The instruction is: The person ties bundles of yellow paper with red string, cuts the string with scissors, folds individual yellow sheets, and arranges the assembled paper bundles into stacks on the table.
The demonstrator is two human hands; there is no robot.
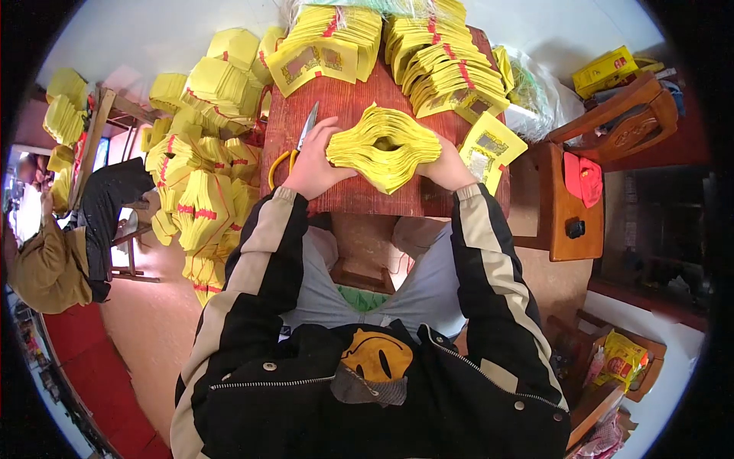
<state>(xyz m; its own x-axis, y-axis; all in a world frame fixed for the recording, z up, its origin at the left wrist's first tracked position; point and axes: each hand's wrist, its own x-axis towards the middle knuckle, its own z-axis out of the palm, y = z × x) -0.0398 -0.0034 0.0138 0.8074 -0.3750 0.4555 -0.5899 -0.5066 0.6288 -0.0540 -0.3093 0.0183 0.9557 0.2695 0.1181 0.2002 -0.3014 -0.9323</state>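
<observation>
Between my two hands is a thick stack of yellow paper bags [382,172], its edges fanned toward me and its middle bulging apart into a dark gap. My left hand [317,161] grips the stack's left end, and my right hand [447,164] closes round its right end. The stack is over the red wooden table [355,200]. Just left of my left hand lie scissors with orange handles [284,162], blades pointing away. To the right of my right hand, a printed yellow bag [489,149] lies at the table's edge.
Rows of yellow bags with red bands [329,42] stand at the table's back. Banded bundles [202,203] are heaped on the left. A wooden chair [550,206] at right holds a red cap [582,180]. Another person [53,264] sits far left.
</observation>
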